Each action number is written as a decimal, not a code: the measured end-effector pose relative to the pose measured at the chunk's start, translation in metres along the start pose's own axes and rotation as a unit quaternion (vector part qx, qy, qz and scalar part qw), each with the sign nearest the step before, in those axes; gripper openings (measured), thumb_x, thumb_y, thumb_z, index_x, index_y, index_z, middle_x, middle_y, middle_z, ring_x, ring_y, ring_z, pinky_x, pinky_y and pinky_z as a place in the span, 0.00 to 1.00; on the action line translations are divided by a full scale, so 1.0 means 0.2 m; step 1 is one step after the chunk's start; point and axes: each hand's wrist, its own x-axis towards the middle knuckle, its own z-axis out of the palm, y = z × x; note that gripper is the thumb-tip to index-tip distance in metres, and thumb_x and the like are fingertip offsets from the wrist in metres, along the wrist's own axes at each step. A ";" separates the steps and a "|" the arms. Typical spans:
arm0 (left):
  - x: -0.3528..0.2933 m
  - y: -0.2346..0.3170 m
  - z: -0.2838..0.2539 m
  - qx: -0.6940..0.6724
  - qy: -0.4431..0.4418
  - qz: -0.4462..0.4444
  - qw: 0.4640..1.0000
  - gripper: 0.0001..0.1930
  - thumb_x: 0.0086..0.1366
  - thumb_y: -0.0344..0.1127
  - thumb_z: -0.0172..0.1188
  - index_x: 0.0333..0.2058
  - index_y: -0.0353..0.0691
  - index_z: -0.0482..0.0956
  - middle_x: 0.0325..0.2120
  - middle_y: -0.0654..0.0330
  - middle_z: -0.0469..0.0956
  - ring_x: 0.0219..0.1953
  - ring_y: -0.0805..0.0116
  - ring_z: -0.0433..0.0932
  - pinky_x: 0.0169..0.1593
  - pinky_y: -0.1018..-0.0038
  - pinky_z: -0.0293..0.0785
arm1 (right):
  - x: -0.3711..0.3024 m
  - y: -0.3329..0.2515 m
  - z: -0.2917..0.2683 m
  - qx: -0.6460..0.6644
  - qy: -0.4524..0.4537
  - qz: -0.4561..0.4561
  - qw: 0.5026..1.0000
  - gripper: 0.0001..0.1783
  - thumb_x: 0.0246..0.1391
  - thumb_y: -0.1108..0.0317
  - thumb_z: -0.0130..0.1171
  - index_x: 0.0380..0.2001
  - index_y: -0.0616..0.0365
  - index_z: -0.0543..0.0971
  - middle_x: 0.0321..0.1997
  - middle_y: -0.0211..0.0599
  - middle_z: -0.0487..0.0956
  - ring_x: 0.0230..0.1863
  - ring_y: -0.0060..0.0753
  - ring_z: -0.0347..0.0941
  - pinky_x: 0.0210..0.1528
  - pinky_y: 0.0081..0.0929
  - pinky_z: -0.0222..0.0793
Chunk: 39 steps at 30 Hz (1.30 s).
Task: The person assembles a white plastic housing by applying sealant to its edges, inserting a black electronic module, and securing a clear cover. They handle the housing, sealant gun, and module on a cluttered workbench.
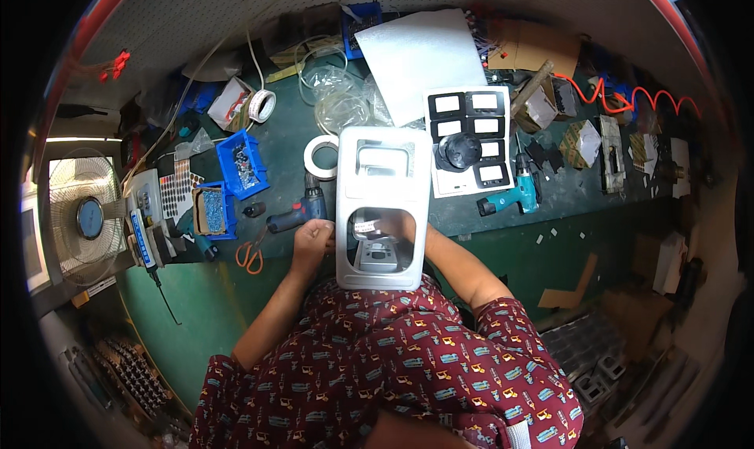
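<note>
while a silver case sits before the person's torso, both hands are close to it.
it is at the near edge of the tabletop; the left grip is curled by its left side, the right grip partly hidden behind it, and i cannot tell whether either clasps it. a blue drill lies near the left one, a teal drill farther right.
</note>
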 end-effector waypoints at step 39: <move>0.54 1.47 0.66 -0.133 -0.324 0.058 0.935 0.13 0.74 0.37 0.56 0.51 0.36 0.77 0.35 0.65 0.82 0.31 0.80 0.81 0.33 0.79 0.83 | 0.04 -0.95 -1.41 -0.301 0.441 -0.356 0.767 0.28 0.41 0.85 0.67 0.49 0.54 0.81 0.54 0.47 0.77 0.56 0.52 0.74 0.60 0.40 0.71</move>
